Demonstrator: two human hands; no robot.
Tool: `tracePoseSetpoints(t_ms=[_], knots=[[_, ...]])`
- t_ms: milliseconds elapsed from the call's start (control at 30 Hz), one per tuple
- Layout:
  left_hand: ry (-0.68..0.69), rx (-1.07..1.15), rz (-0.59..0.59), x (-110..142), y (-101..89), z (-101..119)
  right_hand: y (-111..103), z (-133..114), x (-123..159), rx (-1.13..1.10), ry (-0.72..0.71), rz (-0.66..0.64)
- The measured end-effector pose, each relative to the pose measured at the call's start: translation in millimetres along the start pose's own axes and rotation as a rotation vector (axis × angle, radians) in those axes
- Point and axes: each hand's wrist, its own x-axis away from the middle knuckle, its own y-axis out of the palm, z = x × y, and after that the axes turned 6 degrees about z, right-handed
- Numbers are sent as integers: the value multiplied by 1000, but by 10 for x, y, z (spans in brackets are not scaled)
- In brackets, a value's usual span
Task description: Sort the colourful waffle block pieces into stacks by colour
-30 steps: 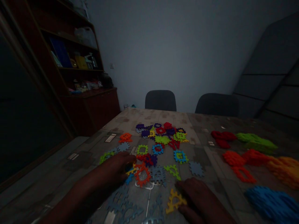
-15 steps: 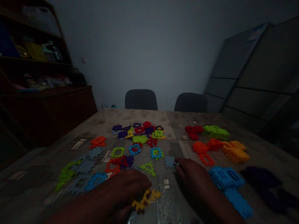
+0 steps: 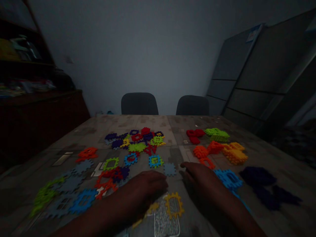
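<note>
My left hand [image 3: 154, 184] is held low over the table, palm down. Its fingers are bent downward and their tips are hidden, so I cannot tell whether they grip anything. A yellow square frame [image 3: 181, 204] with toothed edges lies just below it, partly over a pale rounded rectangle on the table covering. More yellow pieces [image 3: 153, 208] show under the left wrist, partly hidden. My right hand [image 3: 197, 176] is open, fingers apart and nothing visible in them. A grey-blue toothed square [image 3: 169, 169] lies flat just left of its fingertips, apart from them.
Mixed toothed pieces [image 3: 137, 147] lie loosely at the table's middle. Left are grey, green, blue [image 3: 84, 200] and orange pieces. Colour-sorted piles stand right: red [image 3: 195, 134], green [image 3: 216, 134], orange, yellow [image 3: 235, 154], blue [image 3: 228, 178], dark purple [image 3: 258, 176]. Two chairs [image 3: 139, 103] stand beyond.
My left hand has moved right, off the yellow pieces, and now covers where the green triangle lay. The yellow square frame now shows separately. The view has turned slightly right.
</note>
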Motion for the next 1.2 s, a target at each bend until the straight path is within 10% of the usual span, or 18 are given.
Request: tracePoseSetpoints(t_ms=[367,900,1200], knots=[[-222,-144,110,627,176,-58,133,-205,181,-142,-88,-387],[-124,-81,24,639,1,95,313,-215,135,-127,-93,-321],[-247,-222,246,217,-710,-835,307,-201,53,-92,-70,-340]])
